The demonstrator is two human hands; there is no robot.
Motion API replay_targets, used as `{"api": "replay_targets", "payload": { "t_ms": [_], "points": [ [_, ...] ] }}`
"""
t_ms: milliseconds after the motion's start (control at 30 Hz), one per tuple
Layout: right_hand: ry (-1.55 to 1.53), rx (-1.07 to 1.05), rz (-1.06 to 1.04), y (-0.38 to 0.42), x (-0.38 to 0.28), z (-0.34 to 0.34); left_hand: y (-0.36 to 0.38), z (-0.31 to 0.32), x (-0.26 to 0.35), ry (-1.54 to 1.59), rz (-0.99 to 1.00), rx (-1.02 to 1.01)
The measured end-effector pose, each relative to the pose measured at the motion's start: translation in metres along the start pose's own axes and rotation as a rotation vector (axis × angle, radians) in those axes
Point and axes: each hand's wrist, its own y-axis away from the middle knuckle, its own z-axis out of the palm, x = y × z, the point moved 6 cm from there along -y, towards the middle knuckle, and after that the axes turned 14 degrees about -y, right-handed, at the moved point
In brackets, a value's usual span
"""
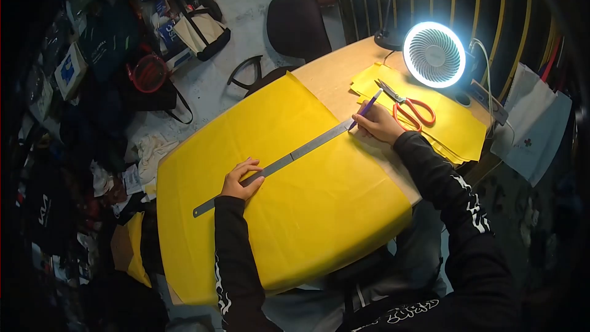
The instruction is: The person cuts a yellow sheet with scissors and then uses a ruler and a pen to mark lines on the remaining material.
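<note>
**Ruler Braced on the Left, Pen Pinched on the Right**

Farthest left, a cream-and-black bag (203, 35) sits among clutter beyond the pale wooden tabletop (332, 77). A broad, bright-yellow sheet of smooth material (319, 209) covers most of the tabletop and bends down over the edge nearest me; it lies almost flat on top, I think so that a straight edge can rest evenly on it.

My left hand (242, 181) bears down on a long, grey metal ruler (292, 157), thumb and fingers parted across it, probably to stop it slipping. The ruler slants over the yellow sheet, its holed end left of that hand, its other end reaching my right hand (381, 125).

There, my fingers and thumb pinch a slim purple pen (367, 109), its tip low beside the ruler's end, seemingly so the metal edge can guide it. Whether the tip touches the sheet, I cannot tell.

Just beyond lie orange-handled metal scissors (400, 99), resting on stacked smaller yellow pieces (461, 128), within easy reach but off the ruler. Behind them, a round, glowing white ring lamp (434, 55) faces me, likely placed to light my hands.
</note>
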Motion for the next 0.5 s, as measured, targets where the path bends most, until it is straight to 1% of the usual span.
{"api": "replay_targets", "payload": {
  "t_ms": [167,367,500],
  "points": [
    [-0.052,0.033,-0.001,0.0013,0.0000,0.0010,-0.0003,0.0001,-0.0007,-0.012,0.007,-0.001],
    [-0.036,0.049,-0.005,0.0016,0.0005,0.0002,0.0000,0.0022,-0.0043,0.009,0.008,-0.001],
    [-0.035,0.016,0.009,0.0000,0.0025,-0.0006,-0.0004,0.0011,-0.0021,-0.010,0.013,-0.001]
  ]
}}
